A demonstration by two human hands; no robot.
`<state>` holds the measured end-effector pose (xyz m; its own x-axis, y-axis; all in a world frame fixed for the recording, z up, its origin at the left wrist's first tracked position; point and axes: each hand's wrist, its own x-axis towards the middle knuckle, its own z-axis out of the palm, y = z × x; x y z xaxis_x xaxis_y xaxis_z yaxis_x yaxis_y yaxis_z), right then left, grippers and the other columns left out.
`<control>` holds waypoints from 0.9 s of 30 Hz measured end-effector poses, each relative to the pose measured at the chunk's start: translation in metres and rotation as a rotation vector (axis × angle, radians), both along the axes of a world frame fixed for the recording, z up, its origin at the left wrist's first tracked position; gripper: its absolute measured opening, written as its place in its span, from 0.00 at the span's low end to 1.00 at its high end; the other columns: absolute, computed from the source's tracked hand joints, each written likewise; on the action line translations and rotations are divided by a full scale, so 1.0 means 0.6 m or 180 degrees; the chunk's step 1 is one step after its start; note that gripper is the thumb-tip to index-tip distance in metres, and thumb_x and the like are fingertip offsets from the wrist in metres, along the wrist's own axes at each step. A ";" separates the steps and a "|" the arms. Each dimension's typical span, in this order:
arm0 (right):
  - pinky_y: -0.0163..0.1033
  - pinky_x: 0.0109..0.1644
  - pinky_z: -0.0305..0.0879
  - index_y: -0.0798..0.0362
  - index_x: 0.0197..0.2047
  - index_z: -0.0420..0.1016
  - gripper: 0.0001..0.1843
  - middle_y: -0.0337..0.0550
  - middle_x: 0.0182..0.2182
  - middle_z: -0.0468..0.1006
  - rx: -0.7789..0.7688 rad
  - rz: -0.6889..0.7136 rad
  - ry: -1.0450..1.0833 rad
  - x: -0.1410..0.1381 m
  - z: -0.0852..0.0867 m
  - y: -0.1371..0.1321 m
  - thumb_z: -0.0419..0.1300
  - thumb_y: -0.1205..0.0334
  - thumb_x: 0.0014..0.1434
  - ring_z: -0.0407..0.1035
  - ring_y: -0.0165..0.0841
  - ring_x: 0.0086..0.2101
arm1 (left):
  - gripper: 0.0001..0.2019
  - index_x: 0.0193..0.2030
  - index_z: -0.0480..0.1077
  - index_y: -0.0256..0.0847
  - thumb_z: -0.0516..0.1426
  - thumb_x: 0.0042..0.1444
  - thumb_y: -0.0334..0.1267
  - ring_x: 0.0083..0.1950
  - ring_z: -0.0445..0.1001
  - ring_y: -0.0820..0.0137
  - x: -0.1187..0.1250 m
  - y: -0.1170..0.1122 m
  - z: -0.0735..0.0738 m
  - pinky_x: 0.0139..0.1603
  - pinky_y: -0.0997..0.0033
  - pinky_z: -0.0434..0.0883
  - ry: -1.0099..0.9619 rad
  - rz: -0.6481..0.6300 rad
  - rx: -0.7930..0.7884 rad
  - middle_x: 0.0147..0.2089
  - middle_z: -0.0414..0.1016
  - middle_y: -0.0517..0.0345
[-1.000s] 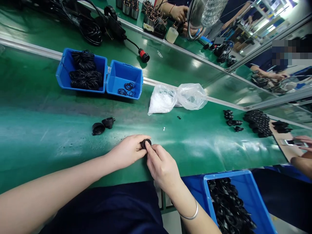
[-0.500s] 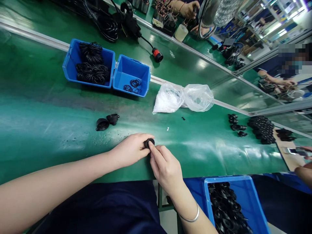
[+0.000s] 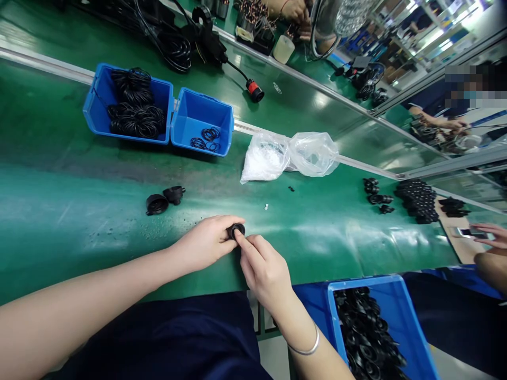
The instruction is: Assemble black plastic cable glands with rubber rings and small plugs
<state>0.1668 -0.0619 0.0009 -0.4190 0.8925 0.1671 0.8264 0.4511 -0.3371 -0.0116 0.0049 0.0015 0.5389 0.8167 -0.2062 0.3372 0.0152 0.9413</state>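
My left hand (image 3: 204,243) is closed around the side of a small black round cap (image 3: 239,227), just above the green tabletop near its front edge. The cap's open end faces up and toward me. My right hand (image 3: 266,274) has its index fingertip in that opening, with the other fingers curled in; whether anything small sits under the fingertip is hidden. Left of my hands, a wider black round cap (image 3: 157,204) lies beside a black fitting with a stub (image 3: 174,195). Beyond my hands are small white pieces (image 3: 266,207) and tiny black bits (image 3: 291,188).
Blue bins hold black rings: a fuller bin (image 3: 90,113) and a smaller one (image 3: 225,124). Clear bags (image 3: 263,158) with white pieces stand alongside. Black parts (image 3: 416,200) are grouped at right. A blue crate (image 3: 415,327) of black parts sits below the edge. A co-worker's hand (image 3: 491,235) is far right.
The whole view has shifted slightly, so the bins and bags appear farther left. My hands keep hold of the same cap, the right fingertip still in it. The co-worker's hand at far right has moved.
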 end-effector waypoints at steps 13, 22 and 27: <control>0.34 0.33 0.69 0.50 0.61 0.57 0.24 0.42 0.37 0.69 -0.0373 -0.0560 0.1475 0.012 0.015 0.007 0.52 0.67 0.62 0.66 0.27 0.29 | 0.15 0.54 0.68 0.40 0.52 0.60 0.35 0.52 0.74 0.64 0.001 0.003 -0.001 0.53 0.63 0.73 -0.1093 -0.0288 -0.0778 0.53 0.74 0.52; 0.40 0.37 0.70 0.53 0.63 0.55 0.24 0.48 0.41 0.74 0.0279 0.0334 0.0046 -0.003 0.008 0.018 0.51 0.66 0.65 0.70 0.34 0.34 | 0.20 0.59 0.62 0.45 0.50 0.59 0.31 0.44 0.77 0.66 -0.003 -0.007 0.004 0.47 0.66 0.73 -0.0614 -0.0251 -0.0467 0.47 0.77 0.56; 0.36 0.34 0.68 0.52 0.57 0.61 0.19 0.43 0.35 0.77 0.0200 -0.0127 0.0321 0.027 0.011 0.034 0.55 0.59 0.63 0.72 0.32 0.31 | 0.28 0.68 0.46 0.49 0.49 0.63 0.43 0.53 0.73 0.63 -0.013 -0.005 0.036 0.56 0.62 0.69 0.0245 -0.0503 0.0601 0.62 0.65 0.50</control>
